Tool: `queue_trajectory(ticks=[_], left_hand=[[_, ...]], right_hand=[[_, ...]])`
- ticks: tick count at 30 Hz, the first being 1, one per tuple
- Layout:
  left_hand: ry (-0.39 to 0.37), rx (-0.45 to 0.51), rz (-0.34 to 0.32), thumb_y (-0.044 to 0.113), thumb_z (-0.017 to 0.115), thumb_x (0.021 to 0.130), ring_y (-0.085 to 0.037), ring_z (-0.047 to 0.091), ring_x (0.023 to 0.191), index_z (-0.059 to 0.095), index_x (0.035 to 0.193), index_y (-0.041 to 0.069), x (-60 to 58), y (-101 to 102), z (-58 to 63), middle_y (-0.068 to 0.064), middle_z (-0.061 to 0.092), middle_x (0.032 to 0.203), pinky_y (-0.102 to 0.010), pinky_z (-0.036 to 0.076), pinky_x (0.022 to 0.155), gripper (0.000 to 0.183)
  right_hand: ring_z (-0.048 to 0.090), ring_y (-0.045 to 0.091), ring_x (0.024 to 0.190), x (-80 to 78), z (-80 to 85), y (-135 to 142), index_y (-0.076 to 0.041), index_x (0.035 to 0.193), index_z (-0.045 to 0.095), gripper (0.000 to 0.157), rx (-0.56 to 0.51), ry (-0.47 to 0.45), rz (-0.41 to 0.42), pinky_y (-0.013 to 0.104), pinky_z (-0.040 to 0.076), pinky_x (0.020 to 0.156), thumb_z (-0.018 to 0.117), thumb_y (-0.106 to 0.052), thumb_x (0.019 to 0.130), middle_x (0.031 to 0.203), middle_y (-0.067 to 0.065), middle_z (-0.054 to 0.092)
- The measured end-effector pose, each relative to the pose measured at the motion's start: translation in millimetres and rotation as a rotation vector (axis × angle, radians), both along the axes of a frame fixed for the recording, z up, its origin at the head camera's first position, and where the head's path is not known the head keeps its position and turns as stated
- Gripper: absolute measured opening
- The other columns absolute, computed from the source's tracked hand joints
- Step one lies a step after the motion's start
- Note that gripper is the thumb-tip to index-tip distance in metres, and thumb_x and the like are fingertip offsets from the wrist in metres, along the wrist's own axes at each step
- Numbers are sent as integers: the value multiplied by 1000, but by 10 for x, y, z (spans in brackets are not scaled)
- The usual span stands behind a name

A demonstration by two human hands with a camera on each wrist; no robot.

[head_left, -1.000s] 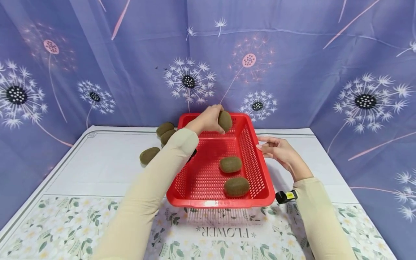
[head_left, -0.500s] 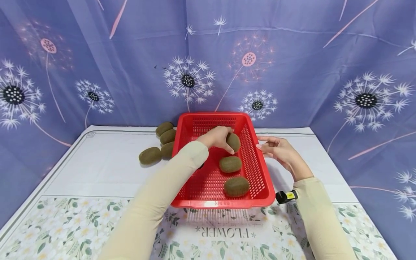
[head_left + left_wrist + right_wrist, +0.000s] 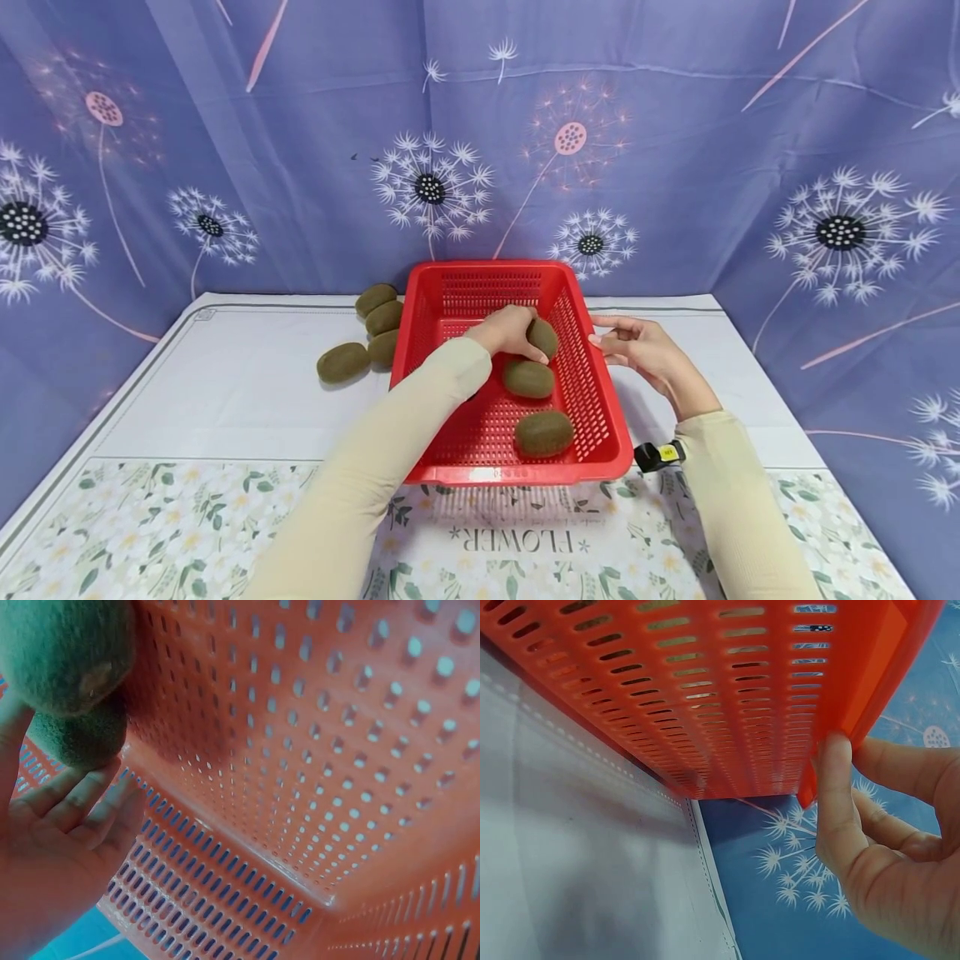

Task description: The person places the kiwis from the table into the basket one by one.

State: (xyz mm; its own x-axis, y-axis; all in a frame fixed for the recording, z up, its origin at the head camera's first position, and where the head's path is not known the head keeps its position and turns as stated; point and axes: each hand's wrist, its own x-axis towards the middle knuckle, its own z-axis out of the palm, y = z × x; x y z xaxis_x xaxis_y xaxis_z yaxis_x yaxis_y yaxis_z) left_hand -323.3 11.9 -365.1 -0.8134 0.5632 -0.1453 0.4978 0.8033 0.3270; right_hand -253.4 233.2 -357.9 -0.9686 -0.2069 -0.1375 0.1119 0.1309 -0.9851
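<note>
Inside the red plastic basket (image 3: 465, 475), my left hand (image 3: 512, 330) grips a fuzzy brown kiwi (image 3: 543, 338), low near the right wall. Two more kiwis lie on the basket floor: one (image 3: 528, 379) just in front of the gripped kiwi, another (image 3: 543, 433) closer to the front rim. Thumb, fingers and two kiwis (image 3: 64, 652) show in the left wrist view, with part of the grip out of frame. Outside the basket, my right hand (image 3: 637, 350) holds the right rim with thumb and fingertips. The right wrist view shows those fingertips (image 3: 836, 746) at the red lip.
Several kiwis (image 3: 343, 363) lie on the white tabletop (image 3: 255, 383) left of the basket; the nearest ones sit close to its wall. A floral cloth (image 3: 187, 525) covers the table's front. Blue dandelion curtains (image 3: 315, 167) enclose the back and sides.
My left hand has lowered its kiwi from over the basket's back part down toward the floor, beside the other two kiwis. The right hand stays at the rim.
</note>
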Motion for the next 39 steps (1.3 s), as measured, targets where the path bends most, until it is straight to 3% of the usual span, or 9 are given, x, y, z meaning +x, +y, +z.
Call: queue_trajectory(ticks=[8, 15, 20, 24, 30, 39], left_hand=[[-38, -12, -14, 43, 74, 82, -21, 54, 116, 51, 135, 7, 39, -3, -1, -7, 61, 123, -30, 41, 100, 68], [-76, -14, -37, 43, 72, 84, -20, 55, 111, 54, 129, 4, 12, -27, 77, -8, 61, 119, -29, 42, 96, 62], [-79, -11, -26, 42, 72, 85, -23, 46, 129, 44, 141, 1, -36, -72, 163, -12, 52, 138, -31, 36, 106, 75], [-75, 9, -14, 39, 72, 86, -24, 39, 135, 37, 145, 0, -66, -125, 306, -12, 45, 145, -32, 32, 110, 79], [-37, 89, -16, 33, 73, 86, -26, 44, 131, 42, 141, -2, -137, -266, 602, -16, 51, 139, -32, 33, 109, 72], [45, 184, 0, 28, 73, 86, -27, 45, 130, 46, 139, 1, -138, -682, 982, -16, 52, 137, -33, 33, 109, 65]], right_hand=[[63, 7, 76, 2, -9, -9, 15, 139, 36, 56, -7, 2, 11, 24, 55, 73, 61, -2, 92, 83, -1, 63], [65, 8, 76, -12, -19, -2, 17, 139, 32, 57, -47, -3, 21, 25, 55, 74, 59, 1, 92, 85, -2, 66], [65, 7, 77, -16, -15, 3, 16, 140, 32, 58, -42, -8, 20, 25, 55, 74, 61, -1, 92, 84, -2, 66], [65, 7, 78, -14, -17, 16, 16, 140, 32, 57, -48, -14, 22, 25, 55, 75, 59, 1, 92, 85, -2, 66], [66, 8, 78, -12, -15, 17, 16, 141, 31, 58, -64, -17, 29, 25, 55, 75, 59, 2, 92, 87, -2, 67], [65, 7, 79, -5, -8, 18, 15, 140, 33, 58, -46, -4, 32, 24, 55, 74, 60, -2, 92, 88, -3, 65]])
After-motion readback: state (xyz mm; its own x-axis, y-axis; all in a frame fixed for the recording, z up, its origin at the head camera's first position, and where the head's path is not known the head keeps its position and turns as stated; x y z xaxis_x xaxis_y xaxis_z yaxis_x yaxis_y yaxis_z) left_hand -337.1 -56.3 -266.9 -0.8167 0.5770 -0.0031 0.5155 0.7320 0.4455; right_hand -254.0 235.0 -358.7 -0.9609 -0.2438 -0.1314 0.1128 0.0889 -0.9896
